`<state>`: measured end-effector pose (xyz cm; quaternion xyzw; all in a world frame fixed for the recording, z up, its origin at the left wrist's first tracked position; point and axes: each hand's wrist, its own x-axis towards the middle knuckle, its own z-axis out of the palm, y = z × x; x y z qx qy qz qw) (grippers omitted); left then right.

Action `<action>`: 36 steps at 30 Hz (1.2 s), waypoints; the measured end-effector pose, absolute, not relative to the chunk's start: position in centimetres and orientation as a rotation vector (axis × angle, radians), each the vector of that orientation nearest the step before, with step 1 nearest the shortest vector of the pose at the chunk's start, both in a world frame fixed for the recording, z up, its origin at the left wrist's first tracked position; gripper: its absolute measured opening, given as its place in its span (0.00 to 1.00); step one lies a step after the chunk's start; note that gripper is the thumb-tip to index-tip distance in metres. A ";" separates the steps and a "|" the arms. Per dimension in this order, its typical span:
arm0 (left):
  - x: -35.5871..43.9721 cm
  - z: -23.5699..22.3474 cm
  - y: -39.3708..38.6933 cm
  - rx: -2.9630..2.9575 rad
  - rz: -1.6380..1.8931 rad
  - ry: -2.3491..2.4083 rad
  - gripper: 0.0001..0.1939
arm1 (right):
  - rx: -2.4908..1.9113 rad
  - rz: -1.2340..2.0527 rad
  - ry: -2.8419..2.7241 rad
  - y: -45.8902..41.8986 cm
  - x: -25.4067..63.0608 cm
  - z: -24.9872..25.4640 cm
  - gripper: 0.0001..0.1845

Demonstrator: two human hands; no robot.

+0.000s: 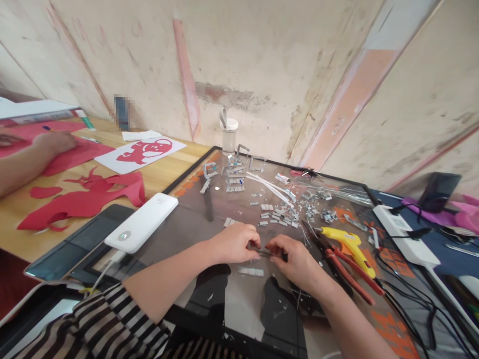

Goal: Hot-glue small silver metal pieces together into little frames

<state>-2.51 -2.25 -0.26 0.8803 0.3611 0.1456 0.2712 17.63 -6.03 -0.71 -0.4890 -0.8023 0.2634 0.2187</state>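
My left hand [236,243] and my right hand [294,259] face each other low over the dark glossy tabletop [194,219]. Between their pinched fingertips runs a thin dark grey strip [265,253], gripped at both ends. What it is made of I cannot tell. Just below the fingers lies a flat silvery strip piece [250,271]. Beyond my hands, many small grey pieces [279,217] are scattered in a loose heap. Longer jointed grey pieces [235,179] stand and lie farther back, beside white strips [271,188].
Right of my hand lie red-handled pliers [354,276], a yellow glue gun [348,247] and a white power strip [406,237] with cables. A white power bank [142,223] rests on the left. A lidded jar [229,135] stands by the wall. Another person's hand [56,144] rests on red paper.
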 end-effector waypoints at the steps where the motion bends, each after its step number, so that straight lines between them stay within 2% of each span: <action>1: -2.6 -0.2 -2.2 2.372 0.387 0.971 0.07 | -1.373 0.717 -2.225 -6.1 17.7 -0.6 0.11; 8: -2.6 -0.5 -2.1 2.405 0.346 1.011 0.09 | -1.542 0.553 -2.295 -6.3 17.8 -0.2 0.06; 21: -2.1 -1.4 -1.9 2.440 0.391 1.036 0.07 | -1.661 0.527 -2.295 -6.0 17.8 -0.6 0.06; 28: -2.1 -0.9 -2.5 2.483 0.357 0.999 0.04 | -1.569 0.502 -2.359 -6.1 17.5 -0.5 0.07; 36: -2.1 -0.8 -2.8 2.506 0.336 0.977 0.04 | -1.550 0.566 -2.365 -6.4 17.4 -0.3 0.08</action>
